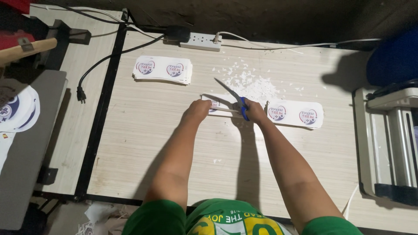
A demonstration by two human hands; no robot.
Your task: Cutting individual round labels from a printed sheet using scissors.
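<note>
Light falls from above and slightly behind the person, bright on the pale desk (pixel 143 143) and fading fast toward the far wall, which is almost black. Both forearms throw long dark shadows down the desk toward the viewer, and a heavy shadow lies near the right edge. The white paper scraps (pixel 250 82) nearly wash out. Focus is fair in the middle; the corners are dim, soft and slightly bent.

Blue-handled scissors (pixel 233 99), blades open, over a flat white sheet (pixel 220 106), seemingly printed.
</note>
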